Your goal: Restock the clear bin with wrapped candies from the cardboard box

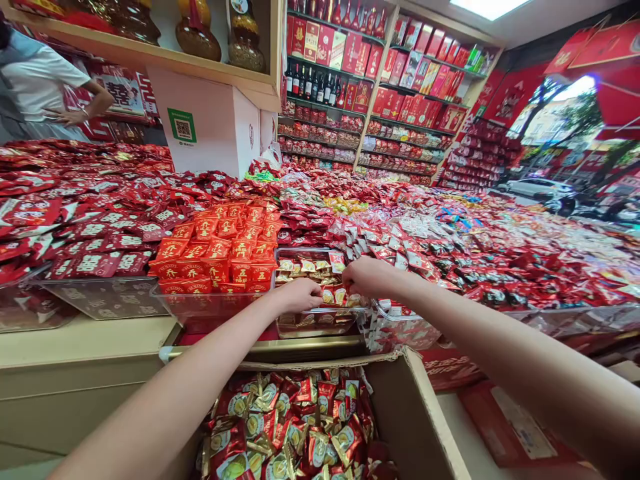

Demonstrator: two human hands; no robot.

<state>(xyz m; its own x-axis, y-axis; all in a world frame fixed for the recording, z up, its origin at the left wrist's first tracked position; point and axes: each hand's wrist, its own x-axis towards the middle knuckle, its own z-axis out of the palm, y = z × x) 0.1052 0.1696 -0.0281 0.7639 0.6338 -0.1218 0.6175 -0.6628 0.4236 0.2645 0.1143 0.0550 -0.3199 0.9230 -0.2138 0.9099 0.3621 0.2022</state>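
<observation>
Both arms are stretched forward over the counter edge, the forearms converging on one clear plastic bin (pixel 313 320). The left hand (pixel 299 294) is laid knuckles-up at the bin's near rim, the fingers curled downward into the gold-and-red wrapped candies (pixel 306 265); whether any are pinched cannot be told, since the fingertips are hidden. The right hand (pixel 369 276) is set just beside it, wrist slightly higher, the fingers bent down and closed narrowly over wrappers at the bin's right edge; what, if anything, is held there is also hidden. The candies lie directly beneath and just beyond both hands, touching them. Below the forearms, an open cardboard box (pixel 420 413) filled with the same kind of wrapped sweets is seen. To the left of the left hand, a bin of orange-red packets (pixel 220 257) is stacked. A person in a white shirt (pixel 40 80) stands well apart, far beyond the left arm.
</observation>
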